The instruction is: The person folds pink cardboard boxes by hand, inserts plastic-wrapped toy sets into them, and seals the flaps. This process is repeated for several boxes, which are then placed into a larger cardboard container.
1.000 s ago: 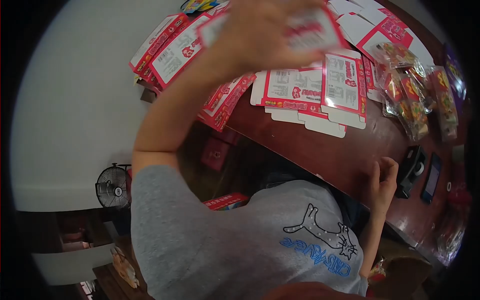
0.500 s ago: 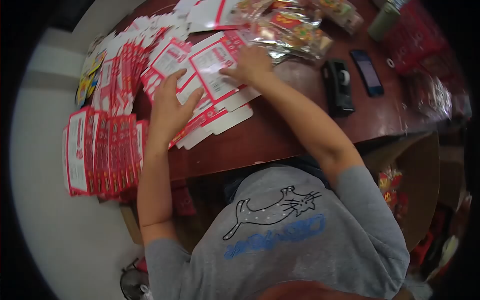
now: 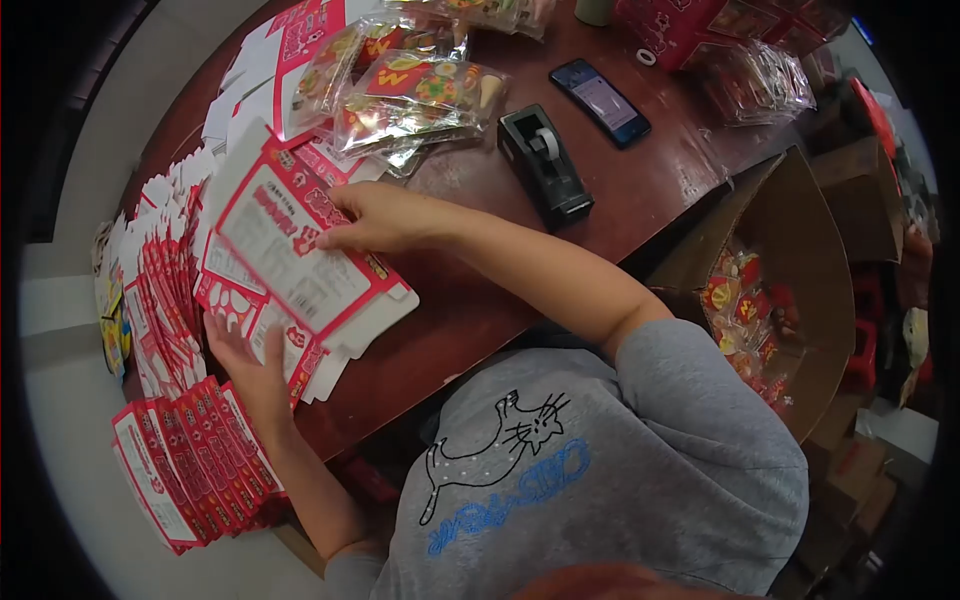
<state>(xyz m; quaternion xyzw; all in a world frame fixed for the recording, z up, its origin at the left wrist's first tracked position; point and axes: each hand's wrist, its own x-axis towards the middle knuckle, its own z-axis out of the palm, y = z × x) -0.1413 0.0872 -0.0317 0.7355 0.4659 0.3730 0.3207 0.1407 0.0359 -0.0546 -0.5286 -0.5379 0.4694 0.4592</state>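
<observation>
A flat red-and-white printed carton (image 3: 290, 235) is pinched between the thumb and fingers of my right hand (image 3: 375, 215), tilted above other flat cartons. My left hand (image 3: 245, 365) lies with fingers spread on a flat carton (image 3: 230, 300) beneath it. Left of that hand, many thin red-and-white cartons (image 3: 160, 290) stand packed in a row. Nearer to me is a stack of filled-out red boxes (image 3: 200, 465). Clear bags with colourful contents (image 3: 425, 90) lie beyond my right hand.
On the dark red table (image 3: 470, 290) are a black tape dispenser (image 3: 545, 165) and a phone (image 3: 600, 103). Clear packets (image 3: 760, 85) and red boxes (image 3: 690, 25) lie at the far right. An open cardboard box (image 3: 800, 290) holding colourful packets stands beside the table.
The view has turned, so the table appears shifted. My right hand has lifted a flat carton at its edge, and my left hand has moved nearer the boxes at the left.
</observation>
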